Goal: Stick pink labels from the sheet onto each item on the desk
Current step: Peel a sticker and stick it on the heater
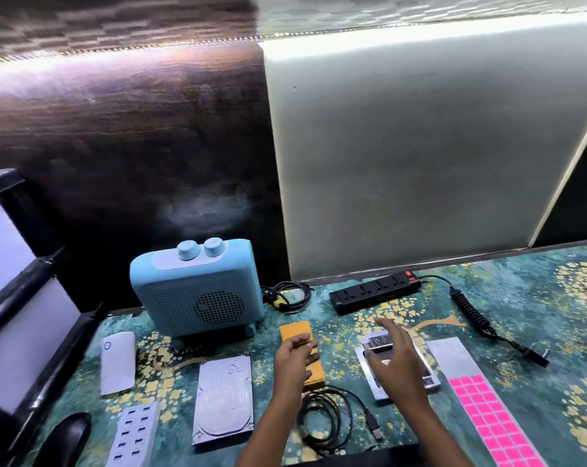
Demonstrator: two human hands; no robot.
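A sheet of pink labels (494, 423) lies at the front right of the desk, its far end bare grey. My left hand (293, 360) hovers over an orange block (295, 332), fingers curled loosely, holding nothing that I can see. With its fingers spread, my right hand (393, 358) is above a silver drive caddy (372, 345). Around them lie a metal hard drive (224, 402), a coiled black USB cable (325, 419), a light blue fan heater (197, 291), a black power strip (376, 291), a white power bank (118, 362), a grey multi-port charger (135, 436) and a black mouse (68, 439).
The desk is covered by a teal cloth with gold flowers (537, 318). The strip's coiled cord and plug (534, 355) run along the right. A small black cable bundle (287, 294) sits behind the orange block. Dark and grey wall panels rise at the back, a black-framed shelf at left.
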